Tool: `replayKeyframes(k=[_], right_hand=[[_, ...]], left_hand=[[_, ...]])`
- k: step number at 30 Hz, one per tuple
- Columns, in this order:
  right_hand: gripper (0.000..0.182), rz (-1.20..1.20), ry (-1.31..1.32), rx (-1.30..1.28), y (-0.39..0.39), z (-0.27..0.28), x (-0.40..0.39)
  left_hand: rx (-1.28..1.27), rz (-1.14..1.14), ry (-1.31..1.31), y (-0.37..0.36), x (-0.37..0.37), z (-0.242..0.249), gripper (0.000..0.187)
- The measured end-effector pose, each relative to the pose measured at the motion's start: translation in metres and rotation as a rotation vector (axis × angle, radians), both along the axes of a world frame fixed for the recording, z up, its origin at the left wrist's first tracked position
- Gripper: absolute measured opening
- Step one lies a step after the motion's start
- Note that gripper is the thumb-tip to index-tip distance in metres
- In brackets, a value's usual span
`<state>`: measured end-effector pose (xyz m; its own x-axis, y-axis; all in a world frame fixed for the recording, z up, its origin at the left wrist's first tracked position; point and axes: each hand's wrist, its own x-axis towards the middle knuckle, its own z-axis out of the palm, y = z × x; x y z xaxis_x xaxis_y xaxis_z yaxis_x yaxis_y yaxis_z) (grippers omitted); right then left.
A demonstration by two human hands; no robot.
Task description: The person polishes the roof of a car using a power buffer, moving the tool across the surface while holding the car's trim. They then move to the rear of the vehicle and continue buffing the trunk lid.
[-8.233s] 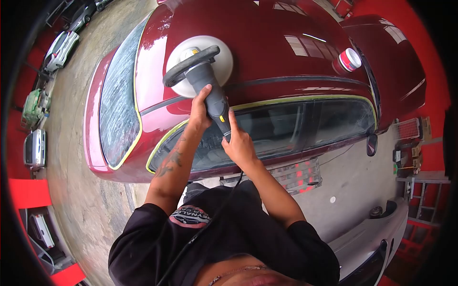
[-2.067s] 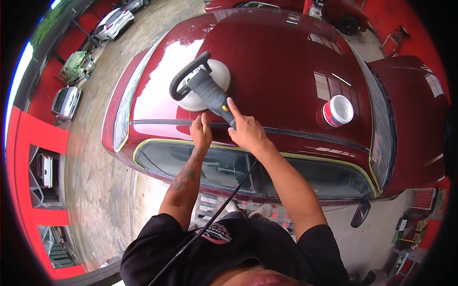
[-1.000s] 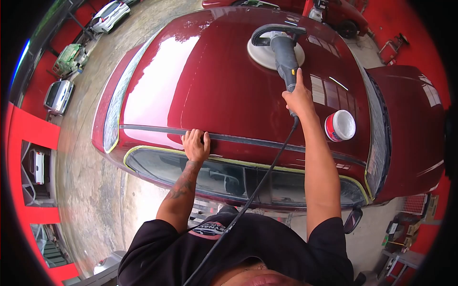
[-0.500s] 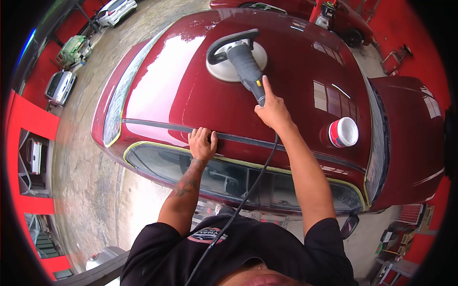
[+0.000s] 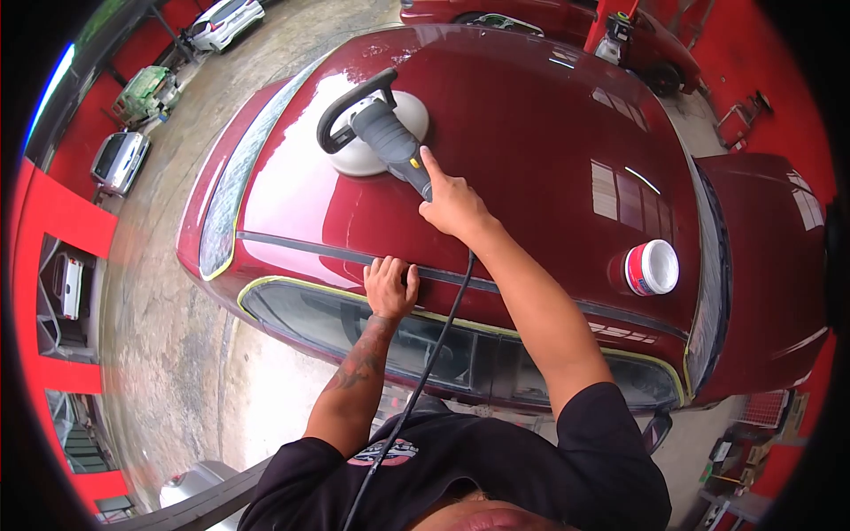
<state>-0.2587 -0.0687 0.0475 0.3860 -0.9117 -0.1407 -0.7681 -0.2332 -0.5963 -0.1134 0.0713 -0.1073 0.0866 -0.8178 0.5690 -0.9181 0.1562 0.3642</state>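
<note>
My right hand point(image 5: 452, 200) grips the rear body of a car polisher point(image 5: 387, 134), index finger laid along its casing. The polisher's white round pad point(image 5: 411, 115) rests on the glossy dark red car roof point(image 5: 496, 133). Its black loop handle point(image 5: 329, 115) points away from me, held by no hand. The power cord point(image 5: 434, 363) runs down from the tool across my shirt. Flat against the near roof edge, by the black trim strip point(image 5: 310, 250), lies my left hand point(image 5: 390, 285), fingers stretched out and holding nothing. A white tub with a red label point(image 5: 652, 267) stands on the roof to the right.
Yellow-green masking tape point(image 5: 292, 279) borders the side window, and the windscreen point(image 5: 708, 283) looks covered. The wing mirror point(image 5: 656, 432) sticks out at lower right. Beyond the roof stand another red car point(image 5: 567, 19) and a white car point(image 5: 226, 22). Concrete floor point(image 5: 177, 336) lies at left.
The polisher in my right hand has moved left across the roof, towards the bright reflection. My left hand stays at the roof edge. The whole view has shifted slightly.
</note>
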Motion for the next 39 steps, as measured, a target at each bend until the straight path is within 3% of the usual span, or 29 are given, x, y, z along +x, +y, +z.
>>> replayKeyframes(k=[16,27,39], right_hand=[[0.102,0.000,0.016,0.000,-0.100,-0.004,0.042],[0.099,-0.101,-0.037,0.082,-0.183,0.005,0.012],[0.103,-0.158,0.010,0.005,-0.171,0.015,-0.035]], left_hand=[[0.018,-0.040,-0.005,0.001,0.005,-0.001,0.020],[0.023,-0.049,0.014,0.001,0.004,0.012,0.018],[0.029,-0.037,0.033,0.002,0.003,0.014,0.019]])
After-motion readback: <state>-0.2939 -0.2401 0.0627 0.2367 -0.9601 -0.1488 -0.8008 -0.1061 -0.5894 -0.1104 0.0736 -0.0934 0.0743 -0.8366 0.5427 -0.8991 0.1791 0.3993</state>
